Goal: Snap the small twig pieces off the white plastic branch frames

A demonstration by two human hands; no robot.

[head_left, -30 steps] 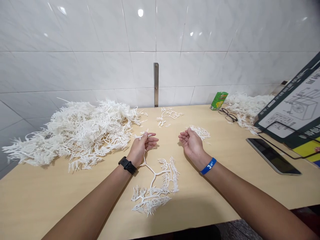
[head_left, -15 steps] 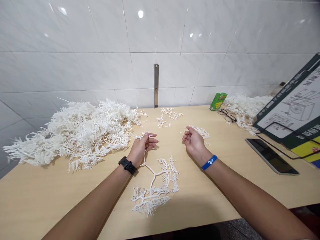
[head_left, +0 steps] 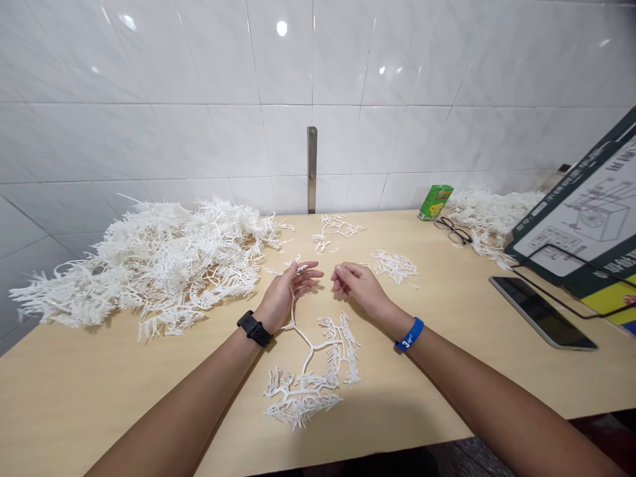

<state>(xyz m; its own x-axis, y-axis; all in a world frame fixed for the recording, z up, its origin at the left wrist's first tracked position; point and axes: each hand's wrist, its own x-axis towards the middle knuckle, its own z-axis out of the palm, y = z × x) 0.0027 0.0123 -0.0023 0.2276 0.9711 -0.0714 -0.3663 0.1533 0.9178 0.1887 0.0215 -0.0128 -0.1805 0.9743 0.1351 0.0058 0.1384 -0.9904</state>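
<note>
My left hand [head_left: 293, 295] grips a white branching plastic piece, a sprue-like frame with many thin twigs, between thumb and fingers; the other fingers stretch out to the right. Short twigs stick up above the thumb. The piece's lower part [head_left: 311, 358] spreads over the table below the hand, its stem passing under the palm. My right hand [head_left: 360, 285] hovers just right of the left fingertips, its fingers curled in with the thumb against them. Nothing shows in it. Right behind it lies a small pile of loose white twigs [head_left: 396, 266].
A large heap of white branched pieces [head_left: 183, 258] fills the table's left. Bare branch scraps [head_left: 338, 226] lie near the wall. To the right are a green carton [head_left: 435, 202], eyeglasses [head_left: 453, 230], another white heap [head_left: 491, 212], a phone [head_left: 541, 313] and a leaning printed box [head_left: 591, 212].
My right hand has moved left, away from the small twig pile and toward my left hand, turning from palm up to palm down. My left hand keeps its hold on the piece.
</note>
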